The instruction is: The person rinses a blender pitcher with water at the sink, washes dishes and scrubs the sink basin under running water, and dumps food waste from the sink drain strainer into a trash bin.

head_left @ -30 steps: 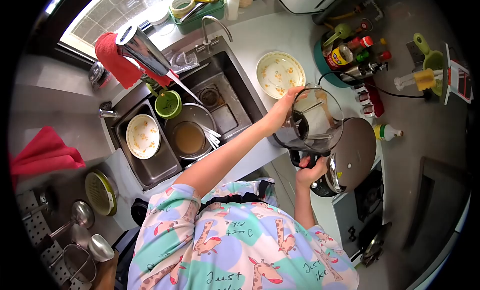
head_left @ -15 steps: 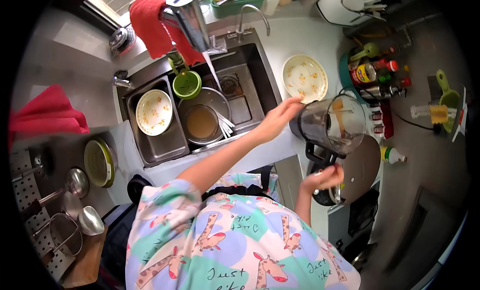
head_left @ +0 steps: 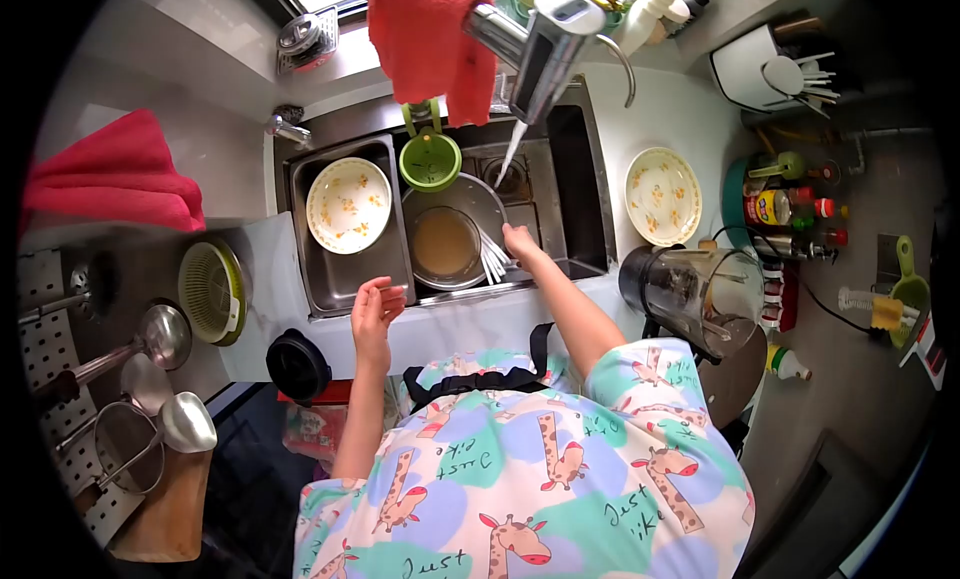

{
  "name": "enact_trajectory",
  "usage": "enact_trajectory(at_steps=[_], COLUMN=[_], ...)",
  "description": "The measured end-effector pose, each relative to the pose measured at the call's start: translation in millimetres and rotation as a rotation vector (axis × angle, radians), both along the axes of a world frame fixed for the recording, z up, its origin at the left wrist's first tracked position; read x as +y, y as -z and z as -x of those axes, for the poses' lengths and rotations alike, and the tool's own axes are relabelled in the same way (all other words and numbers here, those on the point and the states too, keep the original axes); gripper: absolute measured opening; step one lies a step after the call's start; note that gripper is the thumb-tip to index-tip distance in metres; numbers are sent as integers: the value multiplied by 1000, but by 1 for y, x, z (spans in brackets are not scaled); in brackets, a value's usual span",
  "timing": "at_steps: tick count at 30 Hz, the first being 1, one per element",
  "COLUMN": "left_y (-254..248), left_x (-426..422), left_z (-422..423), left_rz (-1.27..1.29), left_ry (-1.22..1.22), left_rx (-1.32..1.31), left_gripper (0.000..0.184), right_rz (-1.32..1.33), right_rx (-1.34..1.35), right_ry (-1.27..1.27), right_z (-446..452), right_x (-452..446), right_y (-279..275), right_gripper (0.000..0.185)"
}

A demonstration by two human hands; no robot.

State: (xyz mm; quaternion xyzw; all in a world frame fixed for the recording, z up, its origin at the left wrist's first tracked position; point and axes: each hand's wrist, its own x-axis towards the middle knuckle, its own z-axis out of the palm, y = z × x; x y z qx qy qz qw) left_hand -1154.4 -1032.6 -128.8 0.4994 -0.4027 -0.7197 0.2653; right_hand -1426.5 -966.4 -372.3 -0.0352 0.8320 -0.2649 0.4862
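Note:
My right hand reaches into the sink, its fingers closed at the right rim of a large metal bowl. Inside that bowl sit a smaller bowl of cloudy brownish liquid and several white-handled utensils. My left hand hovers by the front edge of the left basin, fingers loosely bent and apart, holding nothing. A flower-patterned bowl lies in the left basin. On the counter to the right stands the clear blender jar, apart from both hands.
Water runs from the faucet, with a red cloth draped over its arm. A green strainer cup hangs above the bowl. Another patterned dish is on the right counter. A black round lid sits at the left counter edge.
Both hands have left the blender jar, which now stands on the counter. My right hand has moved left to the metal bowl; my left hand has drawn back to the left basin's front edge.

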Motion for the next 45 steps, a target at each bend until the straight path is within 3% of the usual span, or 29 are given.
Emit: enact_trajectory(at_steps=[4, 7, 8, 12, 16, 19, 25, 28, 31, 37, 45], left_y=[12, 20, 21, 29, 49, 68, 109, 117, 126, 143, 137], left_x=[7, 8, 7, 5, 10, 19, 28, 23, 15, 0, -20], left_z=[-8, -7, -5, 10, 50, 84, 139, 155, 166, 174, 169], left_rz=[-71, -85, -84, -46, 220, 831, 1103, 1155, 1124, 1190, 1202], left_ry=[-105, -77, -56, 41, 307, 605, 821, 991, 881, 938, 974], left_rx=[28, -19, -22, -42, -124, -476, -526, -660, -677, -795, -810], left_gripper=[30, 30, 28, 23, 21, 27, 25, 21, 17, 7, 8], right_rz=[156, 153, 119, 83, 119, 147, 197, 218, 248, 299, 468], right_rx=[-220, -118, 65, 125, -10, 7, -108, -102, -149, -152, -166], right_ry=[11, -21, -207, -171, 37, 90, 279, 273, 279, 290, 378], right_z=[-2, -2, 3, 14, 24, 28, 41, 39, 39, 30, 14], right_x=[7, 10, 17, 26, 38, 46, 64, 69, 68, 64, 45], right_y=[-9, -26, 1, -53, -89, -99, -101, -97, -95, -98, -116], right_gripper=[52, 55, 54, 51, 46, 43, 40, 41, 42, 33, 22])
